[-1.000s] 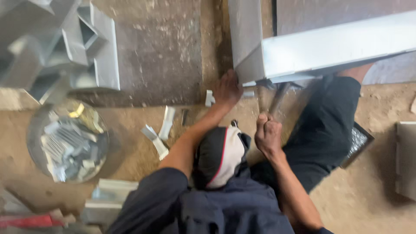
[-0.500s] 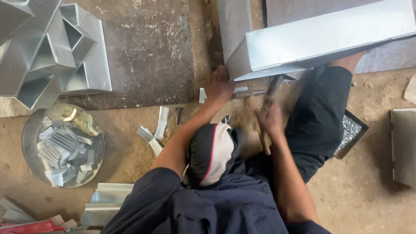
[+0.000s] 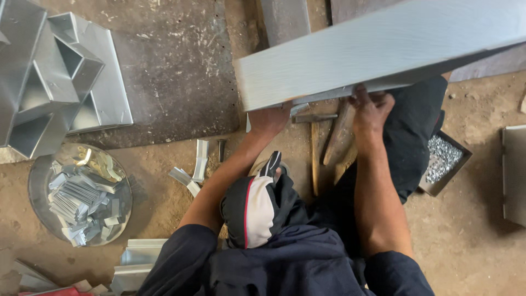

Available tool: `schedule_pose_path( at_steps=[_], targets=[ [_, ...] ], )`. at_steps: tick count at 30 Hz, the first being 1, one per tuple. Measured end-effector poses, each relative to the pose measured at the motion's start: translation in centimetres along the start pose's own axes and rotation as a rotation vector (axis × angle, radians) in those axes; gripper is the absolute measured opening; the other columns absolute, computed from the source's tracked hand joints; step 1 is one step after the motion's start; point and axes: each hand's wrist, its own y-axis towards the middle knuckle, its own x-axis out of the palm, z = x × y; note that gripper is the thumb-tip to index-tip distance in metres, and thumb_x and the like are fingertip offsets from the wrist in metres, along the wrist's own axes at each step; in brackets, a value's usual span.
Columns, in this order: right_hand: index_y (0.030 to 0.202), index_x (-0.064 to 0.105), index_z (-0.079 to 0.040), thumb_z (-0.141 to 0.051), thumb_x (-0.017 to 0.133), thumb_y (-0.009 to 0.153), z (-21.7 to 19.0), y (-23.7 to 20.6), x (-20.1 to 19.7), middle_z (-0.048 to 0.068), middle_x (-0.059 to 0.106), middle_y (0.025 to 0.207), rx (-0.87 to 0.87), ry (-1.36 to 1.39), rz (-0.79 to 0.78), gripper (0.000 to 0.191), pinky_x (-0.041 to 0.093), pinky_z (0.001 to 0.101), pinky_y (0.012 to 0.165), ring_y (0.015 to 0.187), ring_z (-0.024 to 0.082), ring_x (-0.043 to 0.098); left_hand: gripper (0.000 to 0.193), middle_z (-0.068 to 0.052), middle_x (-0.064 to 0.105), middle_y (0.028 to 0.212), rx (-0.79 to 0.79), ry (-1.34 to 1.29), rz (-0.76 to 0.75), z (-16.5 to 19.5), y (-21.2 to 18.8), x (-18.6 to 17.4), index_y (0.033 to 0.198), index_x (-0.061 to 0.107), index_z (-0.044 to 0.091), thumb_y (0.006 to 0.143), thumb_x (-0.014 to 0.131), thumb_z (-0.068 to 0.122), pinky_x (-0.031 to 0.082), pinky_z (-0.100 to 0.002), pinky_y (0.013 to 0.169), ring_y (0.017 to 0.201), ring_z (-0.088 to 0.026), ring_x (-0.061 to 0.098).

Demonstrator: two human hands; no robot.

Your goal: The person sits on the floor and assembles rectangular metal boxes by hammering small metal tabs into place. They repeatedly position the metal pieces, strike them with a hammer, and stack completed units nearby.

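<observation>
A long grey sheet-metal duct lies tilted across the upper right. My left hand grips its near left corner from below, with the fingers partly hidden under the metal. My right hand is closed on the duct's lower edge further right. Between my arms a hammer with a wooden handle lies on the dirt floor. Beside it lie other wooden handles. My dark cap and dark sleeves fill the bottom middle.
Folded metal duct sections are stacked at top left beside a dark floor plate. A round tray of small metal clips sits at left. There are bent strips, a box of small shiny fasteners, and a metal sheet at right.
The duct has swung closer and now covers more of the upper right. My right hand has risen from near the hammer handles to the duct's lower edge. My left hand stays at its corner.
</observation>
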Motion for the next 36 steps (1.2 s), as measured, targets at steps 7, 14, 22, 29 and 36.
schedule_pose_path(
  at_steps=[7,14,22,29,36],
  targets=[
    [0.095,0.064,0.004,0.002,0.063,0.104,-6.4,-2.1,1.0,0.01,0.069,0.083,-0.574,-0.597,0.005,0.009,0.051,0.0365,0.06,0.07,0.021,0.068,0.055,-0.012,0.074,0.11,-0.514,-0.254,-1.173,2.8,0.7,-7.8,0.13,0.061,0.013,0.09,0.061,0.052,0.06,-0.047,0.078,0.088,-0.034,0.074],
    [0.087,0.061,0.002,0.008,0.063,0.095,-7.1,-5.4,5.4,0.017,0.06,0.082,-0.93,-0.829,-0.112,0.01,0.051,0.0434,0.064,0.073,0.035,0.064,0.037,-0.006,0.076,0.111,0.172,-1.081,-1.004,8.5,9.6,-22.3,0.129,0.065,0.013,0.101,0.067,0.037,0.063,-0.033,0.094,0.103,-0.016,0.075],
    [0.088,0.067,-0.001,0.002,0.074,0.087,-6.7,-5.6,5.3,0.016,0.067,0.089,-0.926,-0.79,-0.171,0.008,0.053,0.0432,0.07,0.082,0.034,0.067,0.056,-0.022,0.06,0.123,0.614,0.141,-0.248,16.3,18.7,-18.3,0.124,0.065,0.033,0.08,0.071,0.067,0.047,-0.053,0.065,0.085,-0.039,0.064],
    [0.121,0.065,0.003,-0.005,0.078,0.091,-0.2,-5.8,2.6,0.019,0.065,0.115,-0.376,-0.565,-0.161,0.034,0.061,0.0323,0.08,0.096,0.027,0.071,0.051,-0.017,0.059,0.102,0.399,0.218,-0.612,14.6,19.8,-18.1,0.123,0.07,0.024,0.091,0.069,0.063,0.05,-0.049,0.056,0.081,-0.035,0.066],
    [0.115,0.072,-0.002,0.007,0.07,0.088,6.7,-3.8,2.7,0.013,0.071,0.12,-0.384,-0.463,-0.067,0.028,0.061,0.0286,0.073,0.099,0.024,0.068,0.042,-0.011,0.051,0.09,0.503,0.242,-0.543,14.4,18.6,-17.9,0.107,0.072,0.023,0.091,0.073,0.062,0.047,-0.041,0.052,0.075,-0.027,0.062]
  ],
)
